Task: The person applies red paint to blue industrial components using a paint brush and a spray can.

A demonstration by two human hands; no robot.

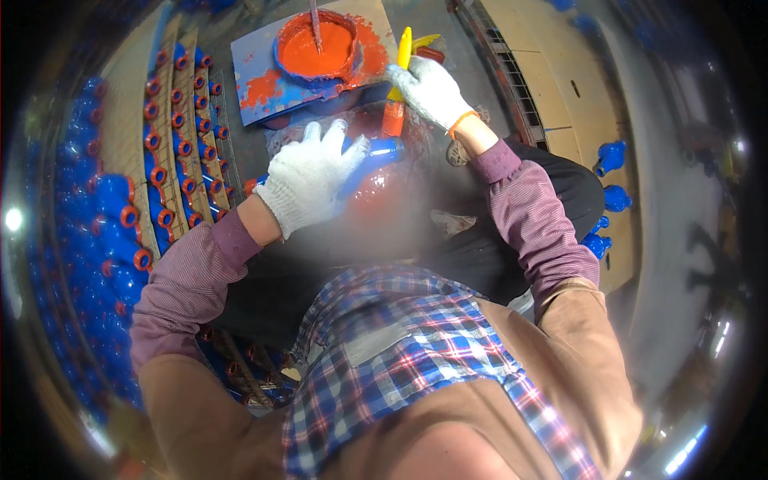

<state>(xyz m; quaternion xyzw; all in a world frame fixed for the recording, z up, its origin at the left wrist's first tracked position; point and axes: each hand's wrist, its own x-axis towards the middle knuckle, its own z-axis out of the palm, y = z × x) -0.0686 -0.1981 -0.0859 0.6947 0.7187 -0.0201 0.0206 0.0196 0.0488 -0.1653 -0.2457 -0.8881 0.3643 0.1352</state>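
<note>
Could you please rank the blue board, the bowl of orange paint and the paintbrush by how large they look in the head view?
1. Blue board.
2. Bowl of orange paint.
3. Paintbrush, partly hidden by the right hand.

Left hand (308, 176), in a white knit glove, laid flat on a blue valve body (376, 152) with a glossy red flange – fingers spread. Right hand (428, 88), gloved likewise, closed on a yellow-handled brush (400, 76) at the valve's top, just beside a bowl of orange-red paint (316, 48) on a paint-smeared blue board (256, 80). Rows of blue valves with red flanges (152, 168) at left – more blue valves (612, 196) at right.
</note>
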